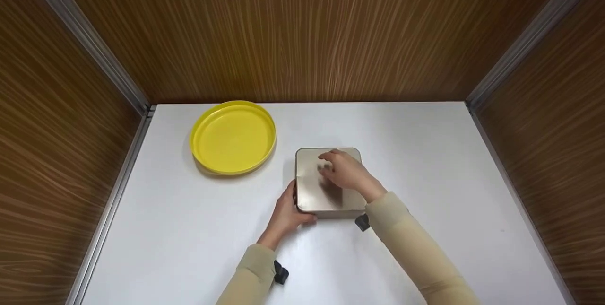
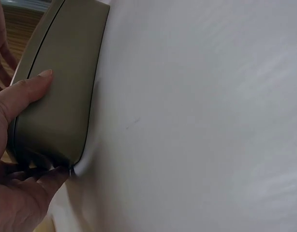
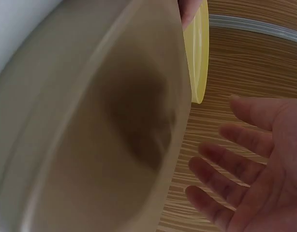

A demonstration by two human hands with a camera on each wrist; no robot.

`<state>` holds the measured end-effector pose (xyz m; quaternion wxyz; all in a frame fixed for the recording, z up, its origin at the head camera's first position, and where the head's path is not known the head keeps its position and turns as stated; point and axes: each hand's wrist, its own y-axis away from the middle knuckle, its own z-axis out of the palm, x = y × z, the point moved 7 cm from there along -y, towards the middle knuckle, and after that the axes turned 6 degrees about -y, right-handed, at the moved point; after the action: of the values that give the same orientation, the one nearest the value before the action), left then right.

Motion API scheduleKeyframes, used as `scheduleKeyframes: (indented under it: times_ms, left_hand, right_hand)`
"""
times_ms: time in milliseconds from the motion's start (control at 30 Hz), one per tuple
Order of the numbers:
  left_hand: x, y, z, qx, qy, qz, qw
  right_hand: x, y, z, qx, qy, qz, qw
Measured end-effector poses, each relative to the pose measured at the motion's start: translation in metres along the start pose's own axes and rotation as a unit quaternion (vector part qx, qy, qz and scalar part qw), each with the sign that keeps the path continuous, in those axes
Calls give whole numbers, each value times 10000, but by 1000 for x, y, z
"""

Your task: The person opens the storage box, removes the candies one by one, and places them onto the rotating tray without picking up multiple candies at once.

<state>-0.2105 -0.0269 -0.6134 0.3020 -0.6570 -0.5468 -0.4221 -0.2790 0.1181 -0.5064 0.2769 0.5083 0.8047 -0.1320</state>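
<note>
A square metal tin (image 1: 312, 191) with rounded corners stands on the white table, its lid on. At its near left corner my left hand (image 1: 285, 213) grips it, thumb (image 2: 35, 91) along the front wall and fingers around the left side. In the left wrist view a dark seam runs along the tin's wall (image 2: 66, 92) near the lid. Over the lid hovers my right hand (image 1: 347, 170), fingers spread and loosely bent, holding nothing. The right wrist view shows this hand (image 3: 264, 169) apart from the lid (image 3: 90, 179), which carries its blurred reflection.
Behind and left of the tin, a round yellow tray (image 1: 234, 139) with a raised rim lies on the white table (image 1: 425, 163). Wood-grain panels (image 1: 307, 35) enclose the table at the back and both sides, with grey metal strips (image 1: 94, 35) at the corners.
</note>
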Motion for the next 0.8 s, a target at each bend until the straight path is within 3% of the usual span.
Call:
scheduleKeyframes:
  times_ms: [267,567,800]
  left_hand:
    - [3,3,4,13,-61,20,10000]
    - [8,7,9,9,-265,123,9996]
    - [9,13,14,-19,-263,96,9996]
  right_hand:
    - [-3,-32,5,-93,-135,182,9997]
    - [5,-56,27,-579,580,416,9958]
    - [11,-66,41,-717,606,575,9939]
